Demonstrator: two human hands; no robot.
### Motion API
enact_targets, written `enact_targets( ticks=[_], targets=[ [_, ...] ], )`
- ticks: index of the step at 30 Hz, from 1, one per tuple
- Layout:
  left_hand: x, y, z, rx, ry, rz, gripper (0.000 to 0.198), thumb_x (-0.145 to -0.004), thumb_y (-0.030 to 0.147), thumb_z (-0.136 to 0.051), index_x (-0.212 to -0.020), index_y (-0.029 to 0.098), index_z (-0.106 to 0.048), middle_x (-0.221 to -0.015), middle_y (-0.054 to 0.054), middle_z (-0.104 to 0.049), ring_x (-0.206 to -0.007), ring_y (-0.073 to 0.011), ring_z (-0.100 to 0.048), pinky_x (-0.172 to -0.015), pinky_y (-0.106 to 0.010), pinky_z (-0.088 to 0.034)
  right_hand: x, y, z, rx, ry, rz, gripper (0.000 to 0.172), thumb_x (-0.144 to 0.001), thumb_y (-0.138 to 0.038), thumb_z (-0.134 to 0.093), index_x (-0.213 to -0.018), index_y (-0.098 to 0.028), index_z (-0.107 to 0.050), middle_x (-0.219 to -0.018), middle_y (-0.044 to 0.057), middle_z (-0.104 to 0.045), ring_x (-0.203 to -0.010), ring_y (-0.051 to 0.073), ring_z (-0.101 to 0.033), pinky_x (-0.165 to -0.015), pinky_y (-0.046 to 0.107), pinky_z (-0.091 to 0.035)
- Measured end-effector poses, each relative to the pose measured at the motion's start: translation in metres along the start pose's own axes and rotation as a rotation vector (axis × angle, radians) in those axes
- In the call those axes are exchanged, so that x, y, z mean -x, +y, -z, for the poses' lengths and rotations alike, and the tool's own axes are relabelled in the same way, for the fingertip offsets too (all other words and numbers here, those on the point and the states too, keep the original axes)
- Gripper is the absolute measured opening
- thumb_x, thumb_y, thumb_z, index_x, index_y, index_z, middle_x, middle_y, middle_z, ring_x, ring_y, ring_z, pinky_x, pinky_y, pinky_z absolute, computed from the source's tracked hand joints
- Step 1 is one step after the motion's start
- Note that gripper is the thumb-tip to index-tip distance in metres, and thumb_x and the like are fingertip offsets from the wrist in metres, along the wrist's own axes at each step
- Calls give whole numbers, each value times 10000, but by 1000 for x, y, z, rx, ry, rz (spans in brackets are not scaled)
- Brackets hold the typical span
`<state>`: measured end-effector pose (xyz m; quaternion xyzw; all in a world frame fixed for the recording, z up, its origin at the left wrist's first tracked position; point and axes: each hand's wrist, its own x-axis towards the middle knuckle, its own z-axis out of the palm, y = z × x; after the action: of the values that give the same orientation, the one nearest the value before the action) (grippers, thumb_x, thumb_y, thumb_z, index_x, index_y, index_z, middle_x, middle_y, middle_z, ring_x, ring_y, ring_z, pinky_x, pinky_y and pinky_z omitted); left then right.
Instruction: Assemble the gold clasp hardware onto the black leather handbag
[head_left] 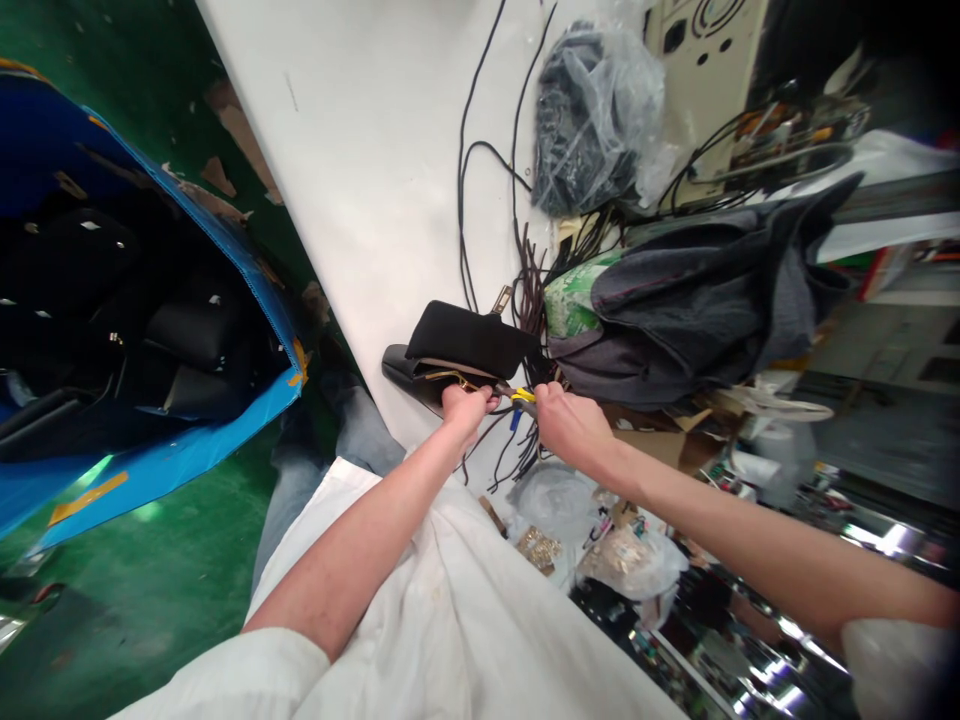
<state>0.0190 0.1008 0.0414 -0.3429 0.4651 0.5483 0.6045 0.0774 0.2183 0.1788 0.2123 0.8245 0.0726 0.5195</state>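
Observation:
A black handbag (pixel 469 340) with a gold strap fitting lies at the near edge of the white table (pixel 375 150). My left hand (pixel 466 408) is closed on the bag's strap end right beside the bag. My right hand (pixel 568 420) is closed round a tool with yellow and blue handles (pixel 523 398), whose tip meets the strap between my two hands. Thin dark cords (pixel 525 290) lie under and behind the bag.
A clear plastic bag of dark parts (pixel 592 110) sits further back on the table. A dark grey garment (pixel 720 290) is piled at the right. A blue bin (pixel 135 300) with black bags stands on the green floor at the left. Small bags of metal fittings (pixel 630 555) lie near my right forearm.

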Motion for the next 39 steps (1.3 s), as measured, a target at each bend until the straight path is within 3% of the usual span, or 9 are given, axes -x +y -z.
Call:
enact_targets(
  ticks=[6,11,17,19,23,27,30,33,39],
  targets=[
    [-3,0,-3,32,35,-52,147,-874,45,-793,-763,95,-712,-768,-109,-754,-704,-210,-770,-777,-343,-694,2,-6,-3,-174,-40,-77,155,-1011,-92,-533,-1127,-152,-617,-1056,162,-782,-991,320,-801,-812,349,-496],
    [-7,0,-3,4,31,-83,129,-803,44,-785,-726,118,-712,-730,-86,-730,-692,-214,-749,-717,-322,-667,-3,-1,-6,-285,-121,-126,191,-1057,-326,-641,-1148,-164,-686,-1015,181,-808,-986,351,-802,-767,357,-458],
    [-4,6,-2,-52,30,-84,179,-778,84,-832,-697,141,-683,-719,-66,-716,-681,-197,-725,-668,-277,-613,-15,14,-5,-463,-213,-8,215,-1071,-381,-657,-978,-199,-723,-953,117,-813,-968,278,-777,-781,320,-437],
    [-3,10,-2,-82,50,-57,218,-781,111,-869,-691,145,-673,-706,-66,-708,-660,-187,-708,-636,-263,-587,-16,15,-2,-476,-228,16,208,-1065,-375,-665,-974,-198,-724,-944,114,-811,-944,267,-770,-772,317,-431],
    [2,19,-5,-142,63,33,311,-878,231,-882,-684,143,-655,-708,-92,-701,-568,-156,-635,-505,-255,-479,-13,15,2,-363,-129,-11,206,-1052,-391,-688,-1054,-188,-721,-938,154,-804,-945,319,-779,-728,355,-386],
    [7,31,-4,-216,26,148,351,-948,307,-828,-693,140,-654,-705,-93,-701,-475,-114,-537,-413,-250,-311,-7,14,-1,-357,-114,-15,202,-1060,-402,-672,-1036,-204,-705,-932,159,-801,-935,336,-783,-724,365,-366],
    [9,42,1,-264,-17,243,334,-946,311,-792,-696,141,-650,-641,-83,-664,-432,-120,-499,-397,-261,-252,-2,12,-5,-405,-111,6,211,-1069,-408,-661,-993,-213,-689,-925,155,-801,-931,325,-777,-742,360,-373],
    [10,49,5,-270,-66,282,312,-954,271,-737,-686,141,-643,-600,-56,-621,-421,-123,-497,-397,-264,-260,2,8,-6,-453,-89,0,205,-1053,-400,-673,-966,-215,-678,-900,146,-791,-887,310,-754,-740,359,-369],
    [12,53,5,-247,-89,168,267,-957,156,-708,-698,127,-653,-650,-52,-660,-464,-119,-566,-411,-258,-360,7,3,-8,-716,-101,-19,223,-1001,-393,-699,-864,-222,-657,-788,56,-716,-737,216,-610,-701,330,-378]
  ],
)
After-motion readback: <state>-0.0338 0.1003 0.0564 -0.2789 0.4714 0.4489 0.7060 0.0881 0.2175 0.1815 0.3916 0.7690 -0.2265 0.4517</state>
